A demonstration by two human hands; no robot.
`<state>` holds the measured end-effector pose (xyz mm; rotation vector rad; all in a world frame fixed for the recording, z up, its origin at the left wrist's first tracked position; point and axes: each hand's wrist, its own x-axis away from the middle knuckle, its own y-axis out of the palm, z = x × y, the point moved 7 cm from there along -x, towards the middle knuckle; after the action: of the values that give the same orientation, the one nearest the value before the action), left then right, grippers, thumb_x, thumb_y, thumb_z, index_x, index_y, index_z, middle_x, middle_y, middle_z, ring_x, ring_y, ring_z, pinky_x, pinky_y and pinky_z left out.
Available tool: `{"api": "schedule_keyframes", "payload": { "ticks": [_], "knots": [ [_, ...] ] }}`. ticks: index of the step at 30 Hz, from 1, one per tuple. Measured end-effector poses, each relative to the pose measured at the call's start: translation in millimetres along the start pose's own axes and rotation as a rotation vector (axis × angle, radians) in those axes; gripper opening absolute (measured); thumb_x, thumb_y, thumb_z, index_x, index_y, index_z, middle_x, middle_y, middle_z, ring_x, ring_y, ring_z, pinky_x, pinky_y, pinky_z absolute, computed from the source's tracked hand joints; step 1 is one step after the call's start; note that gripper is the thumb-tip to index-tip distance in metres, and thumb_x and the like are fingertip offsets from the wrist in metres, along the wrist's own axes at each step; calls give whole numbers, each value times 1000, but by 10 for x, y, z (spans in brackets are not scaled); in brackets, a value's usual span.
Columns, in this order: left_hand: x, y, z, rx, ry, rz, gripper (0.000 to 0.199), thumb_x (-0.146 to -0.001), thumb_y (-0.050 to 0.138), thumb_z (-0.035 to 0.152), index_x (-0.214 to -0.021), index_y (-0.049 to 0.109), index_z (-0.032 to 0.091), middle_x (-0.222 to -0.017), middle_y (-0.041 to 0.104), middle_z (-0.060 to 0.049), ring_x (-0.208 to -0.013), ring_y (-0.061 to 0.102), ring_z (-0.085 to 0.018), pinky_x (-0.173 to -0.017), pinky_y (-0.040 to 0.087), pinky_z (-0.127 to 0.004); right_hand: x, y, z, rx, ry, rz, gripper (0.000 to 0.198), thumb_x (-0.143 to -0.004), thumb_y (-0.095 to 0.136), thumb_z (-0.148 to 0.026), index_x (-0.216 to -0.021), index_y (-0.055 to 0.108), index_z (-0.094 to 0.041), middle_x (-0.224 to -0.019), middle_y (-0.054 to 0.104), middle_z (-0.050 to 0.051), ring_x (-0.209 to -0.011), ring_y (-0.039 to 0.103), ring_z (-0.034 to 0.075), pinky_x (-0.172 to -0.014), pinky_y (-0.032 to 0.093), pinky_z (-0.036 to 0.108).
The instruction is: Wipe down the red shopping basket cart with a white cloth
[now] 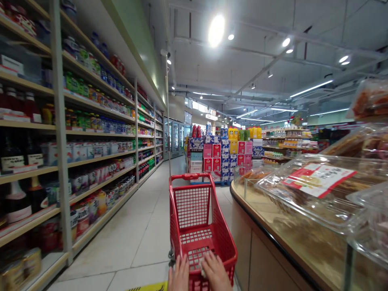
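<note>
A red cart (197, 226) is gripped at its near rim by the left hand (179, 275) and right hand (216, 271) (fingers curled over it), between shelves (91, 133) and a counter (273, 226).

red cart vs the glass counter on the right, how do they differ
The red cart is open plastic mesh, and nothing shows inside it; the glass counter is a clear case with food under it. The red cart stands in the aisle with the left hand and right hand on its near rim; nobody touches the glass counter. Both stand on the tiled floor.
</note>
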<state>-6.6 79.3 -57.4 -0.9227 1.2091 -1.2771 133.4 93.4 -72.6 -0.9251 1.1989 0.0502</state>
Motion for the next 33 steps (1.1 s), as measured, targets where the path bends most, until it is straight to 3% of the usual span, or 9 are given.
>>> {"api": "schedule_keyframes", "payload": {
  "ticks": [3, 5, 10, 12, 16, 22, 27, 31, 33],
  "knots": [
    [132, -154, -40, 57, 30, -33, 70, -61, 31, -2, -129, 32, 14, -139, 23, -6, -129, 18, -16, -106, 19, -39, -1, -216, 233, 44, 267, -115, 45, -77, 35, -6, -112, 57, -24, -116, 56, 8, -110, 49, 23, -89, 39, 42],
    [187, -210, 0, 85, 57, -52, 70, -60, 32, -2, -130, 30, 10, -140, 21, -8, -130, 15, -15, -106, 19, -36, -14, -263, 134, 29, 385, -184, 48, -75, 34, -3, -115, 55, -19, -123, 50, 10, -117, 42, 24, -94, 34, 46],
    [215, -237, 55, 85, 32, -89, 74, -59, 31, -1, -132, 23, 8, -141, 19, -9, -131, 13, -17, -107, 13, -41, -218, -182, -510, -148, 234, -260, 47, -78, 37, -3, -117, 51, -25, -124, 50, 5, -120, 38, 20, -96, 31, 44],
    [217, -248, 64, 72, 42, -105, 74, -59, 31, -1, -132, 22, 8, -142, 19, -9, -131, 13, -17, -107, 10, -43, -213, -239, -419, -130, 239, -251, 46, -79, 36, -3, -117, 51, -25, -123, 52, 5, -120, 38, 20, -96, 30, 45],
    [208, -295, 105, 48, 50, -109, 76, -57, 32, -1, -132, 23, 9, -141, 21, -9, -131, 14, -16, -107, 11, -41, -92, -351, -85, -8, 427, -179, 42, -80, 35, -4, -115, 54, -19, -123, 51, 10, -119, 39, 23, -95, 30, 46],
    [220, -267, 211, -27, 69, -130, 74, -59, 30, -1, -132, 22, 8, -142, 19, -8, -131, 14, -16, -107, 9, -45, -199, -245, -348, -118, 284, -179, 40, -81, 38, -7, -115, 53, -24, -121, 53, 5, -119, 39, 18, -97, 29, 41],
    [236, -186, 243, -117, 61, -108, 75, -59, 27, -5, -132, 22, 11, -143, 15, -8, -131, 11, -16, -106, 9, -49, -54, -390, -40, -12, 498, -135, 42, -81, 36, -4, -116, 52, -20, -124, 50, 9, -120, 37, 21, -96, 27, 45],
    [226, -165, 258, -178, 39, -117, 76, -59, 27, -6, -133, 22, 13, -143, 14, -8, -131, 11, -18, -105, 11, -51, -106, -309, -286, -117, 289, -162, 40, -82, 40, -8, -118, 50, -24, -124, 50, 5, -123, 33, 18, -99, 25, 42],
    [225, -167, 269, -197, 47, -126, 79, -57, 28, -6, -133, 21, 14, -143, 14, -7, -131, 11, -18, -105, 11, -51, -97, -327, -194, -111, 287, -178, 40, -82, 39, -8, -117, 51, -24, -123, 51, 5, -123, 34, 18, -99, 25, 43]
  ]
}}
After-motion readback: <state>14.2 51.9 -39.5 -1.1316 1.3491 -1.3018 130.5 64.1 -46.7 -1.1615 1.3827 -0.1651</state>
